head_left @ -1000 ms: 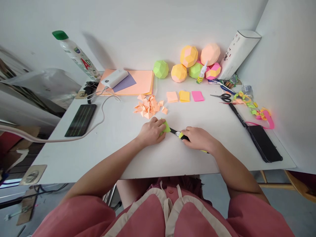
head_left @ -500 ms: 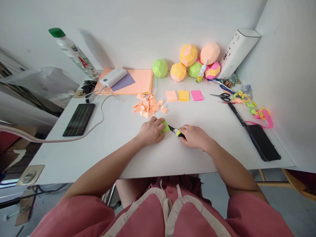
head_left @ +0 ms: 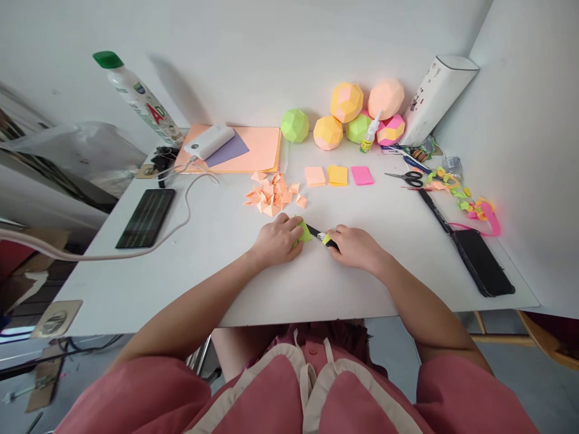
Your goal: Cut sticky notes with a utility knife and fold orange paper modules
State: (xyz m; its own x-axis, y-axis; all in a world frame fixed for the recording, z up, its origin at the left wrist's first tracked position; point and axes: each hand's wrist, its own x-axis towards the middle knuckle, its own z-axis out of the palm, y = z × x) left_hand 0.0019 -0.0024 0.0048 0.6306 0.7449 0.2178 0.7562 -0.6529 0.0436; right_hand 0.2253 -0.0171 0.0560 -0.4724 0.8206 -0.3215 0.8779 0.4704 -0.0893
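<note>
Near the middle of the white table, my left hand [head_left: 279,240] is closed on a small green paper [head_left: 306,231] and presses it to the surface. My right hand [head_left: 355,246] grips a black and yellow-green utility knife [head_left: 326,239]. The knife's dark blade points left, and its tip is at the right edge of the green paper. Folded peach paper pieces [head_left: 271,194] lie in a pile just beyond my left hand. Behind my hands are small stacks of peach [head_left: 315,176], orange [head_left: 338,175] and pink [head_left: 362,175] paper squares.
Several faceted paper balls [head_left: 346,102] and a glue bottle [head_left: 370,134] stand at the back. Scissors [head_left: 412,178], paper scraps [head_left: 464,193] and a black case [head_left: 482,262] lie right. A phone [head_left: 145,218], a cable, a power bank [head_left: 210,142] and a spray bottle [head_left: 143,102] are left.
</note>
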